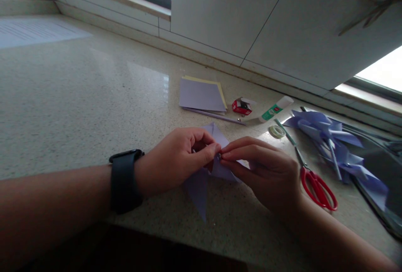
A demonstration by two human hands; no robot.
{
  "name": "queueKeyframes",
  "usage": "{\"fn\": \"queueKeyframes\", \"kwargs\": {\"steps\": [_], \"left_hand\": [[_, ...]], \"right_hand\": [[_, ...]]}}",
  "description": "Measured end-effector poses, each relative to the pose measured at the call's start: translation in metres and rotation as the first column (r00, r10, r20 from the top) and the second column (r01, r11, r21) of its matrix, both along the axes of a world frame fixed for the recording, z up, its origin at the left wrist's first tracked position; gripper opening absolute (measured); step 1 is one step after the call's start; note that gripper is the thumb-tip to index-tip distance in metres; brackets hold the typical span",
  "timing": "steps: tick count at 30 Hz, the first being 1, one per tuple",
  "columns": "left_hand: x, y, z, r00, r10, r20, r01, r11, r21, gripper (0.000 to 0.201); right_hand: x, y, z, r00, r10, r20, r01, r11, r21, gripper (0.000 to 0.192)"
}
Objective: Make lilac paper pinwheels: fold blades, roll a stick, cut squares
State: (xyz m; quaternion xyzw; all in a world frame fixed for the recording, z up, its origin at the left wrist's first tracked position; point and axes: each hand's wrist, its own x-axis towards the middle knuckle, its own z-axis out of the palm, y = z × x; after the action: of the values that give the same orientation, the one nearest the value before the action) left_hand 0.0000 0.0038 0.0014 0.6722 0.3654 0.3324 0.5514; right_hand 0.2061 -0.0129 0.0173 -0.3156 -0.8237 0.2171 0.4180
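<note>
A folded lilac paper pinwheel (201,188) lies on the stone counter (78,104) near its front edge. My left hand (176,159), with a dark watch on the wrist, pinches the paper at its centre from the left. My right hand (266,171) meets it from the right, fingertips pressed on the same spot. One pointed blade sticks out below the hands, another above. What sits at the pinched centre is hidden by the fingertips.
Red-handled scissors (314,184) lie right of my right hand. Behind are a stack of lilac and yellow paper (202,94), a thin stick (216,116), a small red box (241,106), a glue tube (273,110), a tape roll (277,131) and finished lilac pinwheels (333,138).
</note>
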Motion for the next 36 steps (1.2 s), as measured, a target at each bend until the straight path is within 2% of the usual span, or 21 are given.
{"fn": "queueKeyframes", "kwargs": {"steps": [5, 14, 23, 27, 31, 34, 36], "left_hand": [[0.000, 0.000, -0.001, 1.000, -0.009, 0.007, 0.009, 1.000, -0.016, 0.023], [0.000, -0.001, 0.000, 1.000, -0.007, 0.026, 0.007, 1.000, -0.011, 0.021], [0.000, -0.004, 0.007, 0.999, 0.001, 0.044, -0.001, 1.000, -0.004, 0.014], [0.000, -0.004, 0.008, 1.000, -0.002, -0.010, 0.002, 1.000, 0.002, 0.011], [-0.001, -0.008, 0.008, 0.998, 0.010, -0.064, -0.006, 0.998, 0.067, 0.010], [-0.002, -0.012, 0.009, 0.991, 0.024, -0.132, -0.008, 0.993, 0.120, 0.009], [-0.002, -0.014, 0.009, 0.987, 0.042, -0.157, -0.018, 0.988, 0.150, 0.008]], "right_hand": [[0.002, 0.000, -0.001, 0.999, 0.011, 0.035, -0.011, 1.000, 0.017, 0.016], [0.004, -0.002, 0.003, 0.976, 0.001, 0.220, -0.041, 0.983, 0.176, 0.017], [0.004, 0.000, 0.003, 0.981, 0.024, 0.195, -0.054, 0.987, 0.149, 0.016], [0.006, -0.001, 0.004, 0.979, 0.023, 0.203, -0.053, 0.988, 0.143, 0.019], [0.024, 0.004, 0.007, 0.972, 0.030, 0.232, -0.065, 0.987, 0.146, 0.023], [0.049, 0.012, 0.011, 0.942, -0.116, 0.314, 0.057, 0.980, 0.191, 0.019], [0.064, 0.019, 0.013, 0.895, -0.165, 0.415, 0.110, 0.982, 0.154, 0.016]]}}
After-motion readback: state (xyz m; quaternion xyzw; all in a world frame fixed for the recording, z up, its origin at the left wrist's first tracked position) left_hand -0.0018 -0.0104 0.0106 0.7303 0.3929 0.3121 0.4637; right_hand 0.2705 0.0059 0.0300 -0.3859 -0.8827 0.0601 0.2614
